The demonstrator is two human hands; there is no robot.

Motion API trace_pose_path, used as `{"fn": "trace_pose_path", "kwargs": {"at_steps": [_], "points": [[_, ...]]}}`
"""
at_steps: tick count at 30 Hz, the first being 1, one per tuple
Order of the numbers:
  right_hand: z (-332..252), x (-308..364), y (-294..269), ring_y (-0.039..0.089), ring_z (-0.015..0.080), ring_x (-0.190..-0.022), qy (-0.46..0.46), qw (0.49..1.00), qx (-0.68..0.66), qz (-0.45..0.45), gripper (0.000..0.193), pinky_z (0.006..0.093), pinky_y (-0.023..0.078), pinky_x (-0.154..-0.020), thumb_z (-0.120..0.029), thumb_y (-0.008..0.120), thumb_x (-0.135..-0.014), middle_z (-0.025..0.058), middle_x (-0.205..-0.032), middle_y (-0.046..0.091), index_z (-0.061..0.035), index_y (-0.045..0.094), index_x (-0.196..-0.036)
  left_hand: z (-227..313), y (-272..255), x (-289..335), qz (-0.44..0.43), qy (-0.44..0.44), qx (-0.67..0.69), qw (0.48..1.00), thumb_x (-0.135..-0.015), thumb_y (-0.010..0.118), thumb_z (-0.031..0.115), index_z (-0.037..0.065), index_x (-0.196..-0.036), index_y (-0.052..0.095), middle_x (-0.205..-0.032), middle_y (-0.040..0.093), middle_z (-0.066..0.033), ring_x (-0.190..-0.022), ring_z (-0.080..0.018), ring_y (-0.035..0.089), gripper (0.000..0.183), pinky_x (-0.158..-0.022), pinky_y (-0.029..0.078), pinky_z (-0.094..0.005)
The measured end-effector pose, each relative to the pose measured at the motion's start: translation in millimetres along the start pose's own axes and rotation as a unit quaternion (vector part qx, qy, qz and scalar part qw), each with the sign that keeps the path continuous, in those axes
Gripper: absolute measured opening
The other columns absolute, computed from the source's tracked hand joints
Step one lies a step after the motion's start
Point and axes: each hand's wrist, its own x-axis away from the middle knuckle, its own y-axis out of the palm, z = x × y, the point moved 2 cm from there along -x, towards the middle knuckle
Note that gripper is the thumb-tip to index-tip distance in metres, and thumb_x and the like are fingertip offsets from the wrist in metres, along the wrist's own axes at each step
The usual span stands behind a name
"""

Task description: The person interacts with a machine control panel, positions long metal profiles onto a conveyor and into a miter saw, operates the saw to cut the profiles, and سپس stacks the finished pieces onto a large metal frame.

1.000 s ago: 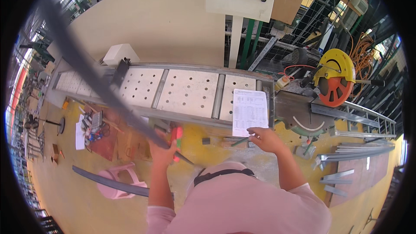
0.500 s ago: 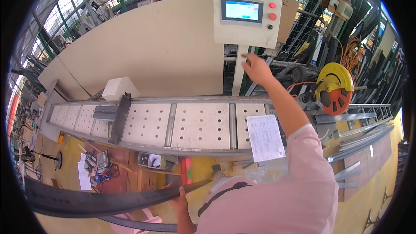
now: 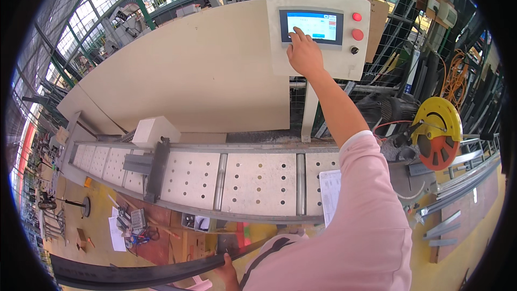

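My right hand [image 3: 305, 55] is raised to the touchscreen [image 3: 329, 28] of a pale control box [image 3: 339, 60], fingers stretched out and tips at the lower left of the display. Whether a fingertip presses the glass I cannot tell. Low in the picture, my left hand [image 3: 229, 271] is closed round a long dark metal bar [image 3: 134, 276], which runs off to the left in front of the bench. Two red buttons [image 3: 357, 34] and a black knob [image 3: 354, 50] sit right of the display.
A roller bench [image 3: 253, 183] with perforated white panels crosses the middle, carrying a dark stop plate [image 3: 158, 172]. A paper sheet [image 3: 330, 188] lies by my right sleeve. On the right stands a saw with a yellow guard [image 3: 444, 121]. Tools lie on a red-brown board [image 3: 156, 253].
My right hand has risen from below the control box to its display. My left hand keeps its hold on the bar. The whole view has shifted, with the bench now lower.
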Motion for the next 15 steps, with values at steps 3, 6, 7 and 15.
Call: {"fn": "trace_pose_path", "kwargs": {"at_steps": [3,6,7,15], "points": [[-3,-9,-1,0.058,0.0305,-0.113,-0.011,0.999,-0.009,0.033,0.033,0.0443,0.047,-0.093,-0.014,0.055,-0.09,0.0116,-0.14,0.051,-0.0034,0.059,-0.121,5,4,-9,0.025,0.004,-0.022,0.999,-0.082,0.07,0.003,-0.002,-0.135,0.039,-0.125,0.047,-0.0151,-0.114,-0.0263,0.05,0.061,-0.102,0.042,-0.0377],[5,-12,7,0.058,0.0302,-0.113,0.003,1.0,-0.007,0.017,0.032,0.0438,0.047,-0.093,-0.014,0.055,-0.089,0.0118,-0.14,0.051,-0.003,0.06,-0.118,5,7,-15,0.049,0.01,-0.028,0.998,-0.082,0.07,0.002,-0.002,-0.134,0.04,-0.124,0.048,-0.0167,-0.113,-0.027,0.052,0.06,-0.099,0.045,-0.038],[7,-11,7,0.058,0.0303,-0.112,0.001,1.0,-0.008,0.027,0.031,0.0437,0.047,-0.093,-0.013,0.055,-0.089,0.0119,-0.139,0.051,-0.003,0.06,-0.118,5,9,-16,0.054,0.007,-0.024,0.998,-0.082,0.07,0.001,-0.002,-0.134,0.04,-0.124,0.048,-0.0169,-0.113,-0.0272,0.052,0.06,-0.099,0.045,-0.0381],[14,6,4,0.06,0.0309,-0.108,0.025,0.998,-0.004,0.049,0.029,0.0431,0.047,-0.093,-0.013,0.055,-0.088,0.0128,-0.136,0.054,-0.0031,0.061,-0.114,-27,0,-38,0.061,0.042,-0.053,0.996,-0.082,0.067,0.002,-0.002,-0.129,0.04,-0.117,0.046,-0.0128,-0.111,-0.0266,0.047,0.055,-0.103,0.039,-0.0384]]}}
